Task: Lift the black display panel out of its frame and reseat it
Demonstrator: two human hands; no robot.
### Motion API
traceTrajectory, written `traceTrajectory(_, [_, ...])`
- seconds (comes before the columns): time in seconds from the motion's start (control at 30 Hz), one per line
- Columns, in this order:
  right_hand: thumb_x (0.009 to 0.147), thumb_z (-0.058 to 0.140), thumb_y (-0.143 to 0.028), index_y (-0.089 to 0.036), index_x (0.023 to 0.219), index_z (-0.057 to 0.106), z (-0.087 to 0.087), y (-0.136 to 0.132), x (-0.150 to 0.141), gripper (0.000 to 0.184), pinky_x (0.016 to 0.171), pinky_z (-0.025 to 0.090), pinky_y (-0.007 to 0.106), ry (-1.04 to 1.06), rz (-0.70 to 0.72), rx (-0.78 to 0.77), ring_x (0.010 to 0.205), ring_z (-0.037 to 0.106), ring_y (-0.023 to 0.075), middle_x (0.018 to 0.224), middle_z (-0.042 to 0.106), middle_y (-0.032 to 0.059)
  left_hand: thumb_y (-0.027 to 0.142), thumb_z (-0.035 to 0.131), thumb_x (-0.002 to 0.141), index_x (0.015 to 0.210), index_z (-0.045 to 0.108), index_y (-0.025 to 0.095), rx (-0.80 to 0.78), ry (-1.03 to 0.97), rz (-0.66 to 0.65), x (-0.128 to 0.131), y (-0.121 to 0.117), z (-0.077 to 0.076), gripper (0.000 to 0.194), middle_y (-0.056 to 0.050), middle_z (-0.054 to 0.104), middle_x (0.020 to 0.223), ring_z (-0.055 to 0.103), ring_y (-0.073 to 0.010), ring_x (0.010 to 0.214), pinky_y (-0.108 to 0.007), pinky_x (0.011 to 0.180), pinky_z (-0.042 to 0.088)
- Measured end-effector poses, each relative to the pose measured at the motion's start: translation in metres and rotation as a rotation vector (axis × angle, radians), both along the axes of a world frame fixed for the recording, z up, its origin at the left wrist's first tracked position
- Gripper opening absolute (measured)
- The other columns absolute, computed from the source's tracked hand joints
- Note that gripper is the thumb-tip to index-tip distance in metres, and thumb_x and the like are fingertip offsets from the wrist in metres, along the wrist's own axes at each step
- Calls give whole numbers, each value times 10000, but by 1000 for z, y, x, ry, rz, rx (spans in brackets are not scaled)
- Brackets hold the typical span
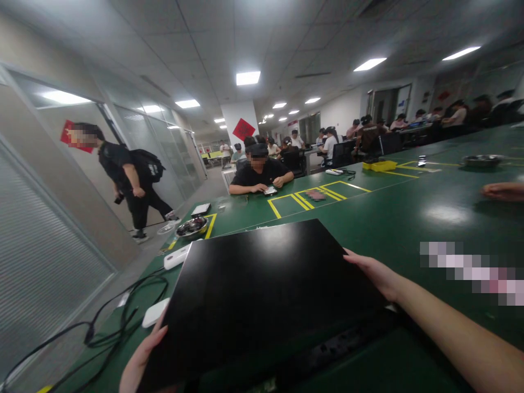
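Observation:
A large, flat black screen panel (262, 295) with a glossy face fills the lower middle of the head view. It is tilted above the green table, and a ceiling light reflects near its far edge. At the left edge, my left hand (143, 357) grips it with the thumb on the near side; most of its fingers are hidden. My right hand (374, 275) closes round the right edge, its fingers partly out of sight beneath. Below the panel runs a dark strip (335, 346) whose details are too dim to make out.
Black cables (118, 322) and white power adapters (178, 256) lie on the left of the green table (409, 218). Beyond are a metal bowl (192, 226), a yellow tray (379, 165) and a seated person (260, 174). Another person (131, 180) walks at left. Someone's hand (501, 191) rests at right.

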State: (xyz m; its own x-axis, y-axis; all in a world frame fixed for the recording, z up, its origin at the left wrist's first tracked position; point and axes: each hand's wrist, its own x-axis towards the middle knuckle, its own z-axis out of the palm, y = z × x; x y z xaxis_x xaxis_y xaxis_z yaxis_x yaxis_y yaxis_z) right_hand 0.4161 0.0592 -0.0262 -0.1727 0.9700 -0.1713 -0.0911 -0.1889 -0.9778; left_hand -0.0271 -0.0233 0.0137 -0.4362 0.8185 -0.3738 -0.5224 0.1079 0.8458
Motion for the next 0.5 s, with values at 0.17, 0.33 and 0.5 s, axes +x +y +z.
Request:
traceTrajectory(0.17, [790, 575, -453, -205, 1125, 678, 24, -13, -2, 429, 878, 570, 458, 175, -71, -160, 959, 735, 311, 983, 773, 122, 262, 700, 681, 1239, 699, 274, 62, 29, 45, 3, 3, -5, 558, -9, 785, 750, 744, -285, 766, -354, 639, 607])
traceTrajectory(0.33, [741, 622, -393, -245, 1070, 669, 27, -10, 4, 364, 842, 595, 478, 165, -277, 7, 966, 733, 322, 1020, 772, 90, 314, 613, 758, 1215, 690, 185, 159, -79, -95, 13, 5, 9, 482, -83, 795, 924, 731, -243, 761, -342, 697, 605])
traceTrajectory(0.5, [759, 660, -373, -305, 1020, 624, 22, -5, 13, 272, 831, 617, 461, 232, -521, 123, 957, 730, 290, 1022, 761, 43, 310, 751, 667, 1106, 683, 201, 260, 95, -99, 5, 6, 6, 458, -88, 790, 962, 716, -213, 717, -312, 740, 588])
